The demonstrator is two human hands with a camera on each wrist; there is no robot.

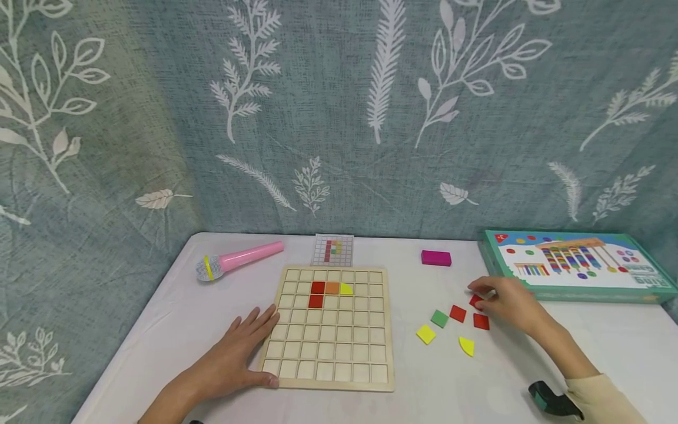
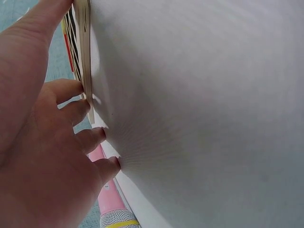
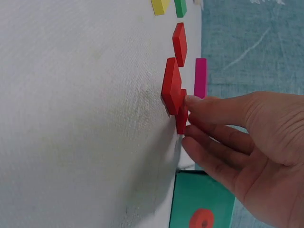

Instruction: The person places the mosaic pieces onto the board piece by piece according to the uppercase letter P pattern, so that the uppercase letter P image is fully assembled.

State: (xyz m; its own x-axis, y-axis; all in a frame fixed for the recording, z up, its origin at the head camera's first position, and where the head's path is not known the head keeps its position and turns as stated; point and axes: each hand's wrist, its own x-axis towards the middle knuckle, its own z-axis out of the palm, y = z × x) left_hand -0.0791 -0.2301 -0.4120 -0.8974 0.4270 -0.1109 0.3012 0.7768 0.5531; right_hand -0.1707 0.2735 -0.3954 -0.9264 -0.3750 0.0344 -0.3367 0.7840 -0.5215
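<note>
My left hand (image 1: 235,353) lies with fingers spread against the left edge of a wooden grid board (image 1: 389,330), the thumb at its lower corner. Two red square tiles (image 1: 316,301), an orange tile (image 1: 332,288) and a yellow quarter-round tile (image 1: 346,289) sit in its upper cells. On the right, my right hand (image 1: 508,303) has thumb and curled fingers about a red square tile (image 3: 182,121), the thumb tip right at it. Close by lie two more red tiles (image 1: 481,321), a green tile (image 1: 439,318), a yellow square (image 1: 426,334) and a yellow quarter-round piece (image 1: 467,346).
Behind the board lies a small printed pattern card (image 1: 341,259). A pink toy microphone (image 1: 249,257) is at the back left. A magenta block (image 1: 436,258) stands at the back, left of a large green-edged toy box (image 1: 577,265). A patterned curtain (image 1: 339,118) hangs behind the table.
</note>
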